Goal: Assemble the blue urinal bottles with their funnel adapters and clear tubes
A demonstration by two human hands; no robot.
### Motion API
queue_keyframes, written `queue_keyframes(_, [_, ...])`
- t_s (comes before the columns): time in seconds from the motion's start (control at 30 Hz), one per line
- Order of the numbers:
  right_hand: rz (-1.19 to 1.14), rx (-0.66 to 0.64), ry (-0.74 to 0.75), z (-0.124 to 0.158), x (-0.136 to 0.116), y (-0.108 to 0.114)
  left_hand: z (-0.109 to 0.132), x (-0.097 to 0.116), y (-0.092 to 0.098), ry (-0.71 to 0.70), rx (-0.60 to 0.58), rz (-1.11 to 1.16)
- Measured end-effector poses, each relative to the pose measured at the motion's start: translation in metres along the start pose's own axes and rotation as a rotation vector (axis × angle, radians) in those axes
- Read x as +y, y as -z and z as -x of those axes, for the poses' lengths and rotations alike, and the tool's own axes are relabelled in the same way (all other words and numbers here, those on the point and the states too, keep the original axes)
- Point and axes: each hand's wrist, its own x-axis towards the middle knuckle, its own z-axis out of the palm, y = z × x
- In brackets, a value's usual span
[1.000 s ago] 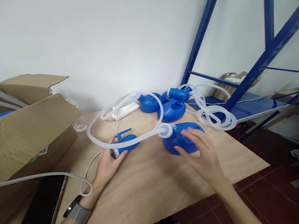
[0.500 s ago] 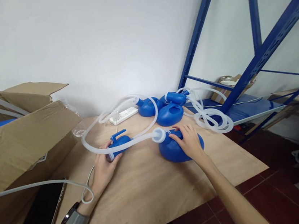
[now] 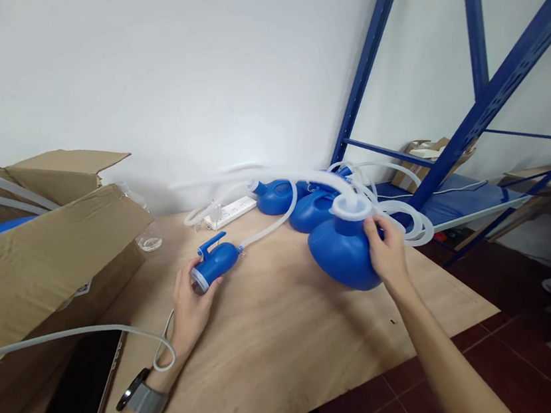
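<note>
My right hand point(image 3: 388, 253) is closed on a round blue plastic bottle point(image 3: 342, 254) and holds it tilted up off the wooden table point(image 3: 292, 338), its white collar on top. A clear white tube point(image 3: 277, 223) runs from that collar, blurred in the air, down to a small blue handpiece with a handle point(image 3: 215, 262). My left hand point(image 3: 187, 304) rests against the near end of that handpiece, fingers curled about it. A grey watch is on my left wrist.
Two more blue bottles point(image 3: 300, 203) with coiled white tubing point(image 3: 397, 215) lie at the table's far edge beside a white power strip point(image 3: 230, 209). An open cardboard box point(image 3: 34, 249) stands at left, a dark laptop point(image 3: 69, 406) below it. Blue shelving point(image 3: 453, 144) rises at right.
My right hand has gripped the near blue bottle and lifted it up and to the right. The tube swung up with it. My left hand has stayed on the handpiece.
</note>
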Motion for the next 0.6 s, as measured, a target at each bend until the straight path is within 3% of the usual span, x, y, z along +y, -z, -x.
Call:
queue_keyframes(0.13, [-0.037,-0.055,-0.079,-0.011,0.0,0.012,-0.001,-0.002,0.001,-0.003,0.056,-0.004])
queue_keyframes(0.33, [0.197,-0.086,0.038,0.0,0.003,0.012,0.002,-0.004,-0.004,-0.07,0.073,0.121])
queue_keyframes(0.47, [0.332,-0.152,0.131,0.012,-0.001,-0.002,0.002,-0.005,-0.006,-0.124,0.123,0.089])
queue_keyframes(0.6, [0.453,-0.195,0.149,0.017,-0.008,-0.028,0.001,-0.006,-0.005,-0.089,0.126,0.059])
